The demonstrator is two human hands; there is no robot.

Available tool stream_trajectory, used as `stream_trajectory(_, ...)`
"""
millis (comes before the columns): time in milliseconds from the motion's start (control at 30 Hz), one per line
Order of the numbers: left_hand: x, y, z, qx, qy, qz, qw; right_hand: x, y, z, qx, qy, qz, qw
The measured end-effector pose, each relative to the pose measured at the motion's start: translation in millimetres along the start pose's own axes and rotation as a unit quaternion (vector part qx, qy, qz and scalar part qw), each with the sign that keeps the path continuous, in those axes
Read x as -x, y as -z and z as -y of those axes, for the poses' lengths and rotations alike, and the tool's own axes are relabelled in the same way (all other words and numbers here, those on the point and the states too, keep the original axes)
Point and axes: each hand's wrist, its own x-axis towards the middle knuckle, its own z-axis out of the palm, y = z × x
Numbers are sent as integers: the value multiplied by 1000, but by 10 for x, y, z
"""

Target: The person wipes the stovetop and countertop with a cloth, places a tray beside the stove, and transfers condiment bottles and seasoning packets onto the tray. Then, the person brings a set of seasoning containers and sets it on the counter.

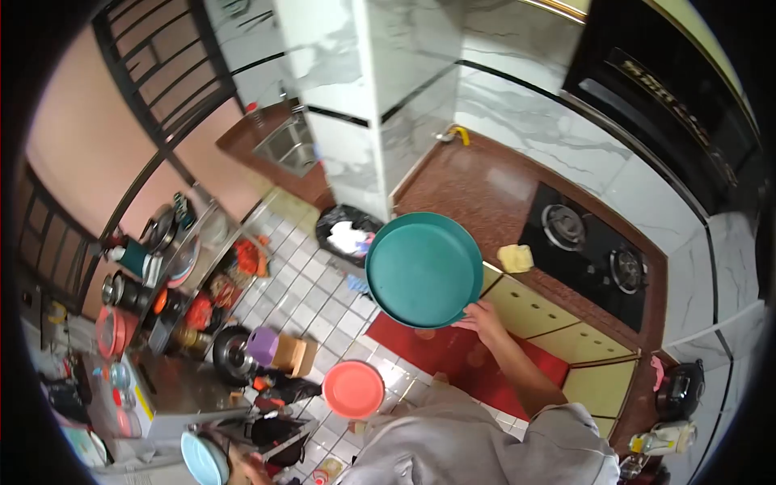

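A shallow green round tray [424, 271] is held up in front of me, its inside facing the camera. My right hand [483, 322] grips its rim at the lower right, fingers closed there. Low in the view at the left, my left hand [249, 466] is partly cut off by the frame edge. It is closed at the side of a light blue basin [204, 459], which is tilted; its fingers are only partly visible. On the tiled floor between my hands stands a coral-red basin [353, 390].
A counter [469, 182] on the right bears a black gas stove [586, 255] and a yellow cloth [515, 259]. Beyond the tray is a trash bin with a black bag [339, 249]. A red mat [461, 356] lies on the floor. Cluttered shelves [194, 267] line the left.
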Motion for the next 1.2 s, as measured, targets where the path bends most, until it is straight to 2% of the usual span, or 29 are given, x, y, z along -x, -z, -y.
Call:
stream_trajectory(33,61,-187,178,-45,-14,18,999,-78,166,40,-11,13,-8,1000)
stream_trajectory(67,127,-566,541,-129,45,54,989,-154,321,88,-20,25,-12,999)
stream_trajectory(100,274,-978,966,-191,93,171,962,-247,474,156,-29,19,-19,999)
stream_trajectory(133,457,-1437,1444,-286,90,215,930,-348,597,273,-31,24,-38,998)
stream_trajectory(167,1201,-2158,1746,-372,74,308,873,-447,696,360,-35,28,-56,997)
stream_trajectory(200,1726,-2765,2081,-454,77,356,813,-533,769,408,-41,29,-74,996)
stream_trajectory(233,2349,-3274,2282,-483,40,476,734,-644,822,444,-48,38,-80,995)
stream_trajectory(267,2805,-3773,2554,-454,34,591,666,-777,876,503,-55,48,-89,993)
stream_trajectory(300,3051,-4250,2890,-479,85,622,614,-908,960,532,-61,59,-101,991)
stream_trajectory(333,3315,-4672,3179,-496,96,631,589,-1025,1017,535,-74,63,-115,989)
stream_trajectory(367,3866,-5076,3223,-464,84,631,616,-1202,1068,496,-87,65,-127,986)
stream_trajectory(433,4407,-5770,3500,-436,152,600,653,-1551,1143,439,-115,68,-145,980)
stream_trajectory(467,4519,-6042,3671,-438,165,601,648,-1640,1146,477,-115,61,-153,980)
stream_trajectory(633,4190,-7085,4858,-439,246,592,630,-2342,1201,710,-91,72,-194,974)
stream_trajectory(733,4329,-7583,5065,-423,175,595,661,-2722,1221,935,-112,44,-197,973)
stream_trajectory(867,4626,-8460,5246,-402,150,614,662,-3108,1182,1430,-99,12,-196,975)
stream_trajectory(900,4497,-8680,5514,-410,186,612,650,-3135,1167,1497,-105,18,-204,973)
stream_trajectory(1000,4571,-9107,5820,-415,177,608,654,-3011,1241,1617,-109,34,-211,971)
stream_trajectory(1100,4826,-9355,5714,-411,187,594,665,-2476,1375,1613,-111,35,-223,968)
stream_trajectory(1200,4759,-9489,5943,-397,170,575,695,-1956,1726,1153,-91,40,-282,954)
